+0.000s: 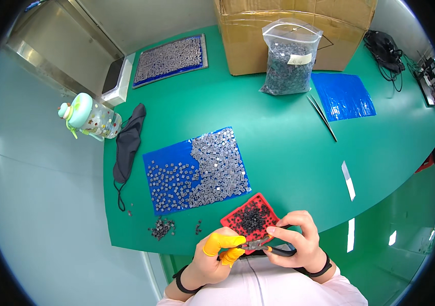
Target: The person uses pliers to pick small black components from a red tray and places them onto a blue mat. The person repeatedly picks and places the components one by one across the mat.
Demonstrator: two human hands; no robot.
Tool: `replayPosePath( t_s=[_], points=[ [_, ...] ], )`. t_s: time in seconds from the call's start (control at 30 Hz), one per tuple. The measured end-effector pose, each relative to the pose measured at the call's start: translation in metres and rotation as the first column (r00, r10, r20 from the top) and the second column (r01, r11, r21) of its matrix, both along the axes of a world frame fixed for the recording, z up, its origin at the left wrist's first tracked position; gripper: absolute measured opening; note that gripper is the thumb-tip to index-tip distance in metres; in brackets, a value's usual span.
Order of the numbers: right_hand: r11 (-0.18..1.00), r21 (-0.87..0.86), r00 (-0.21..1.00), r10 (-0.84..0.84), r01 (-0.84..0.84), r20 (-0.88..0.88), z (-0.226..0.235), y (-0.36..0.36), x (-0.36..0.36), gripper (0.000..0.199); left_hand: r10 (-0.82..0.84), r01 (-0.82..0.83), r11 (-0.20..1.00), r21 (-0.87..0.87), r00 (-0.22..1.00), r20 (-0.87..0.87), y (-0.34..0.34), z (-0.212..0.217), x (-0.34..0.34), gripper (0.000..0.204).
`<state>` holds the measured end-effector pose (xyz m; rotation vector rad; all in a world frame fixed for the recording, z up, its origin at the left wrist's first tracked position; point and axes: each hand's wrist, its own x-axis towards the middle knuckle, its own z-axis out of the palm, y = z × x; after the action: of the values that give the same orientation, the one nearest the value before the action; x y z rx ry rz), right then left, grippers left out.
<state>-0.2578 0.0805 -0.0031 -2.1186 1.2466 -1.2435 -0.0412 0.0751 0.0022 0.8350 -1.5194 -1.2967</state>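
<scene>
My left hand point(215, 255), with yellow finger cots on thumb and forefinger, pinches a tiny dark part at the jaws of small cutting pliers point(263, 246). Around the pliers' black handles my right hand point(296, 239) is closed, close to my chest. Just beyond both hands lies a red square tray point(232, 219) heaped with small black parts. Further out, a blue sheet point(164, 160) carries many small grey square pieces, loose at its left and packed in rows at its right.
A green table point(278, 153) holds a small pile of dark scraps point(161, 228), a black face mask point(128, 140), a pastel water bottle point(89, 116), another blue tray of grey parts point(170, 59), a bag of parts point(288, 58), a cardboard box point(248, 35), tweezers point(322, 116), and a second blue sheet point(344, 95).
</scene>
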Motion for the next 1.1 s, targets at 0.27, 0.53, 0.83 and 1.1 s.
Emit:
replayPosePath(
  t_s=[0.27,0.53,0.83,1.1],
  points=[
    [1.000,-0.018,1.000,0.022,-0.023,-0.018,0.004,0.000,-0.002,0.050,-0.036,0.026,0.998,0.054,0.981,0.191,0.001,0.005,0.007,0.012],
    [1.000,0.005,1.000,-0.021,0.021,0.000,0.002,-0.001,-0.004,0.050,0.162,-0.101,0.951,0.291,0.967,-0.195,-0.004,0.014,-0.007,0.022],
    [1.000,0.028,1.000,0.005,-0.005,0.015,0.003,-0.003,-0.004,0.050,0.274,-0.258,0.936,0.237,0.961,-0.034,-0.001,0.016,-0.005,0.012],
    [1.000,0.027,1.000,-0.012,0.011,0.017,0.005,-0.003,-0.004,0.050,0.243,-0.098,0.863,0.496,0.941,-0.236,0.002,0.007,0.003,0.021]
  ],
)
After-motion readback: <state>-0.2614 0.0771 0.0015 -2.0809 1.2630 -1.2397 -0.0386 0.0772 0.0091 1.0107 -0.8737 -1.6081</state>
